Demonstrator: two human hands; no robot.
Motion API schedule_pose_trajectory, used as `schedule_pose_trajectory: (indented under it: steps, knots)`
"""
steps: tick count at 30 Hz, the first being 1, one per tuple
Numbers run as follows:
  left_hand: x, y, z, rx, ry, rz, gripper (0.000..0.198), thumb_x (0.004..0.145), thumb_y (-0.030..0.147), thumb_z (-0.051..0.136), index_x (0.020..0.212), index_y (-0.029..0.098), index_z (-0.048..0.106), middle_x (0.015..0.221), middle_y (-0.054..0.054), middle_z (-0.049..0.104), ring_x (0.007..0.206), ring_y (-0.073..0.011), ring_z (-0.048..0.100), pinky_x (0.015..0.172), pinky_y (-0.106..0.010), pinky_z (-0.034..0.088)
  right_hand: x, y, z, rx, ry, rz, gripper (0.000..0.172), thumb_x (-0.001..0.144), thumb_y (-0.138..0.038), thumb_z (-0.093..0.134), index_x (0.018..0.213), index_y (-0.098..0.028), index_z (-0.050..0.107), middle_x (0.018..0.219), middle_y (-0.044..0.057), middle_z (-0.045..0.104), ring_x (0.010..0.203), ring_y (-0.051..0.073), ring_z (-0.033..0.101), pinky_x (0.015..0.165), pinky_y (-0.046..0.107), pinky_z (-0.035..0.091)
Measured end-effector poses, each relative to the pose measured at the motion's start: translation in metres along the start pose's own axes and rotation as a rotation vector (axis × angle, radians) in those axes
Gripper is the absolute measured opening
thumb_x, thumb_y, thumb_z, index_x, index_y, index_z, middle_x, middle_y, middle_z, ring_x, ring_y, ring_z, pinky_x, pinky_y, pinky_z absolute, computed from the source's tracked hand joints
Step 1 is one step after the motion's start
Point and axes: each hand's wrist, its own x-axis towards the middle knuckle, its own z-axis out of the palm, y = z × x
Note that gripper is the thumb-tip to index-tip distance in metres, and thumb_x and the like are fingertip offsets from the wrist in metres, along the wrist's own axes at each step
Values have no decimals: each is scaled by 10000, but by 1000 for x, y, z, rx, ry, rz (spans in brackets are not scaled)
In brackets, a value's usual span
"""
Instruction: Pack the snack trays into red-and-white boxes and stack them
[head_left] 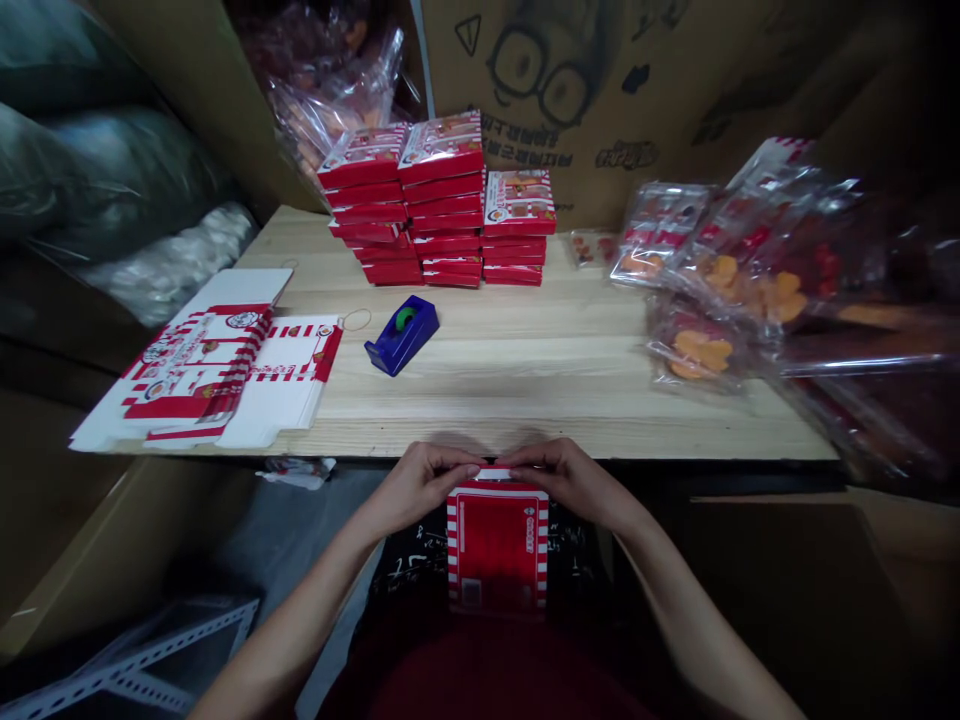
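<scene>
A red box with red-and-white striped sides (498,545) is held upright against my body, just below the table's front edge. My left hand (427,478) pinches the left end of its top flap. At the flap's right end, my right hand (568,482) grips with thumb and fingers. A white strip of the flap shows between the two hands. Beyond them on the table (525,370) sits a blue tape dispenser (403,335) with a green core.
Red boxes (442,200) stand in stacks at the back. Flat printed cartons (210,360) lie at the left. Clear bags with orange and red pieces (720,280) are heaped at the right. Large cardboard (585,120) rises behind, and green sacks (112,170) are at far left.
</scene>
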Motion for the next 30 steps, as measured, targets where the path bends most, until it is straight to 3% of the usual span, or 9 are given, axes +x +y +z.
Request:
schedule_pose_trajectory:
  steps: [5,8,13,17,19,22,27,30]
  knots:
    - [2,-2,-6,-41,-32,-39,250,976,366,655,1159,277,800,1097,-55,822,951,-230,767,814,-352,602,3,-1,10,189,-2,134,140,895,-320,747,1013,-303,821,1013,28,825,927,223,770,886,427,609]
    - [0,0,-9,4,-41,-29,251,972,336,661,1190,312,784,1143,-44,810,1009,-240,770,873,-372,612,-3,-3,17,276,10,188,189,955,-366,678,1098,-324,795,1105,28,804,1011,230,758,953,469,596]
    - [-12,8,-18,129,-131,87,388,1040,231,520,1386,347,654,1341,-39,726,1196,-230,715,1036,-404,566,-16,-8,16,24,-52,20,333,1074,-365,480,1337,-398,682,1448,17,643,1389,242,553,1232,536,361]
    - [-26,15,-25,201,-230,151,483,1053,210,479,1512,357,514,1529,-32,578,1400,-229,565,1170,-445,472,-25,-11,12,-96,-107,5,402,1104,-373,406,1480,-429,536,1553,-4,554,1462,228,480,1265,538,321]
    - [-33,16,-24,210,-244,149,535,1040,266,541,1556,365,441,1593,-33,500,1454,-238,502,1205,-466,435,-30,-13,12,-160,-126,-20,454,1073,-410,501,1525,-441,467,1591,-5,511,1501,248,427,1265,545,324]
    - [-41,9,-16,199,-202,169,590,1012,325,613,1566,373,417,1611,-31,473,1481,-241,465,1222,-482,415,-37,-14,16,-234,-127,-44,597,1005,-424,639,1556,-446,408,1617,9,474,1516,274,401,1249,547,359]
    - [-42,-15,-3,178,-67,192,490,1038,284,564,1517,363,500,1531,-26,575,1422,-221,541,1192,-461,459,-40,-13,23,-279,-107,-52,536,1065,-338,534,1575,-410,384,1647,33,426,1515,245,403,1257,521,347]
    - [-37,-22,3,114,-40,188,406,1041,276,553,1439,343,602,1458,-27,645,1361,-219,602,1159,-439,493,-35,-10,24,-233,-92,-87,471,1074,-278,507,1530,-392,470,1578,51,518,1448,230,494,1216,503,406]
